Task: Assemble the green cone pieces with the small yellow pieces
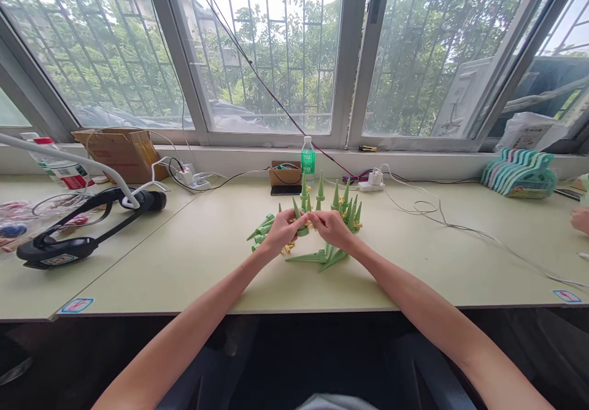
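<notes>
My left hand (284,227) is closed around a pale green plant watering spike (302,232), its tip pointing up. My right hand (332,226) pinches right against it; what its fingertips hold is mostly hidden, with a trace of yellow near them. Several finished-looking green spikes with yellow pieces stand upright (345,200) behind and to the right. On the left, more green spikes (261,233) lie on their sides. Loose yellow pieces (288,248) lie beneath my left hand. Closer to me, a spike (306,257) lies flat on the table.
A green-labelled bottle (308,157) stands behind the spikes beside a small brown box (284,175). A black headset (59,244) lies at left. White cables (478,231) cross the right side of the table (427,263). Another person's hand (580,220) shows at the right edge.
</notes>
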